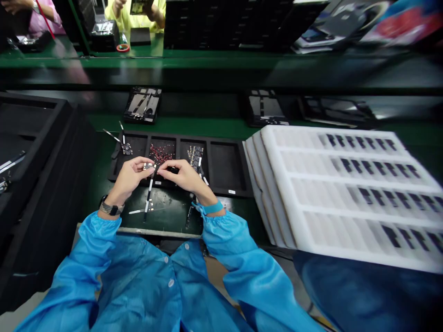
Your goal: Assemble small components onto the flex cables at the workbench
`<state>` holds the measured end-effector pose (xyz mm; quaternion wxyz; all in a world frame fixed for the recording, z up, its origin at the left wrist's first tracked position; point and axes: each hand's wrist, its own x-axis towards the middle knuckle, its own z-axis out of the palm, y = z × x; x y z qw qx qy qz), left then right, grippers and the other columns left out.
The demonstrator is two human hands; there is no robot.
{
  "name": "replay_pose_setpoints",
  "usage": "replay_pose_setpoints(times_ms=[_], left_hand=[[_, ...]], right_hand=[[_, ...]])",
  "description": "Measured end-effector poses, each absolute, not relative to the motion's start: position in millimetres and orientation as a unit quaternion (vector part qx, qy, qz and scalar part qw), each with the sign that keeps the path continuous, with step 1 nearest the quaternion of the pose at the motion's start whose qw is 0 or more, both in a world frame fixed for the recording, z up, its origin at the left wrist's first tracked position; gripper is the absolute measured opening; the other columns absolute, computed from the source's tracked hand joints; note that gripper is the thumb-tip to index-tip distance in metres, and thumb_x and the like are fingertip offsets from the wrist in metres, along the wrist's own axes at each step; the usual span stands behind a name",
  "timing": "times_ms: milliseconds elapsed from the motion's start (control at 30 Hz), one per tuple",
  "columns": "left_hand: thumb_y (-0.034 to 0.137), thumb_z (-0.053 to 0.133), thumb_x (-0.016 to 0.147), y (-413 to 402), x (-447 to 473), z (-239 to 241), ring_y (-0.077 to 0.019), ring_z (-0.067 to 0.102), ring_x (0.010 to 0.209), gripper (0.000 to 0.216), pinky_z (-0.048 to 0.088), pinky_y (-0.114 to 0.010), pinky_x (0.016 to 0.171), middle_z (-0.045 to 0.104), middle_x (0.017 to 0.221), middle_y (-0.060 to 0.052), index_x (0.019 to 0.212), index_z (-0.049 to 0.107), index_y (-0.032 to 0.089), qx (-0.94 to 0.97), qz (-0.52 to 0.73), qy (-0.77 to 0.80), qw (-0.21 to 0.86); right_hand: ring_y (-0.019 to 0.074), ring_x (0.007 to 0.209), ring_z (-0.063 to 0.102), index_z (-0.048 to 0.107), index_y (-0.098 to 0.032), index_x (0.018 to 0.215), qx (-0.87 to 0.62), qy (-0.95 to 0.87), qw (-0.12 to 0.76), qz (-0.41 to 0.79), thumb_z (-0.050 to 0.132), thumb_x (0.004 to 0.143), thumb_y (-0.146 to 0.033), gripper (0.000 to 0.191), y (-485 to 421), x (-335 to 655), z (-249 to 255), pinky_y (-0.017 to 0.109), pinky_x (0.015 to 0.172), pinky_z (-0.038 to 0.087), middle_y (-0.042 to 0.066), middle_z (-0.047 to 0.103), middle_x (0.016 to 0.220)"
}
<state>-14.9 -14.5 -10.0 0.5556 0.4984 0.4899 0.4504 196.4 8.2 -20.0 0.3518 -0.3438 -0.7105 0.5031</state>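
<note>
My left hand [128, 179] is closed, thumb and fingers pinching a small circuit board [148, 166] over the front of a black compartment tray [224, 180]. A black-and-white ribbon strip [149, 196] hangs below that board. Beside it, my right hand [183, 176] is closed in a pinch at the board's right edge; whatever lies between the fingertips is too small to name. Behind the hands, one compartment holds many tiny red-and-black parts [162, 152]. Narrow circuit boards [195, 156] fill the compartment to its right. In the left compartment lies a board with two strips [126, 148].
Stacked white foam trays [290, 193] with rows of black pieces stand on the right. Black trays [38, 184] are piled on the left. Device stacks [142, 105] sit along the back, below a green shelf [207, 62]. Across it, a person in yellow [155, 18] handles something dark.
</note>
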Motion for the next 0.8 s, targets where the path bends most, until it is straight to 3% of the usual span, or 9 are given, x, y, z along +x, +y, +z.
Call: replay_pose_setpoints(times_ms=[167, 633, 800], left_hand=[[0.042, 0.088, 0.078, -7.1, -8.8, -10.4, -0.0179, 0.068, 0.069, 0.034, 0.051, -0.029, 0.067, 0.073, 0.072, -0.005, 0.098, 0.081, 0.014, 0.516, 0.443, 0.468, 0.564], [0.035, 0.084, 0.080, -6.6, -3.1, -21.8, -0.0182, 0.070, 0.069, 0.026, 0.054, -0.030, 0.069, 0.075, 0.076, -0.004, 0.095, 0.078, 0.015, 0.546, 0.461, 0.484, 0.504], [0.038, 0.086, 0.079, -5.8, -5.5, -21.7, -0.0172, 0.068, 0.067, 0.029, 0.053, -0.029, 0.067, 0.073, 0.071, -0.003, 0.094, 0.078, 0.015, 0.531, 0.458, 0.474, 0.533]], right_hand=[[0.0193, 0.082, 0.068, 0.077, -0.017, 0.085, -0.349, -0.700, 0.362, 0.508, 0.070, 0.094, -0.040, 0.026, 10.8, 199.0, -20.1, 0.033, 0.085, 0.052, 0.005, 0.078, 0.087], [0.0220, 0.086, 0.071, 0.076, -0.019, 0.081, -0.387, -0.706, 0.367, 0.466, 0.067, 0.090, -0.035, 0.021, 11.7, 194.9, -30.8, 0.034, 0.087, 0.052, 0.006, 0.080, 0.087], [0.0203, 0.081, 0.068, 0.076, -0.019, 0.082, -0.382, -0.682, 0.358, 0.510, 0.071, 0.091, -0.040, 0.024, 10.6, 195.6, -27.8, 0.034, 0.085, 0.052, 0.004, 0.077, 0.082]])
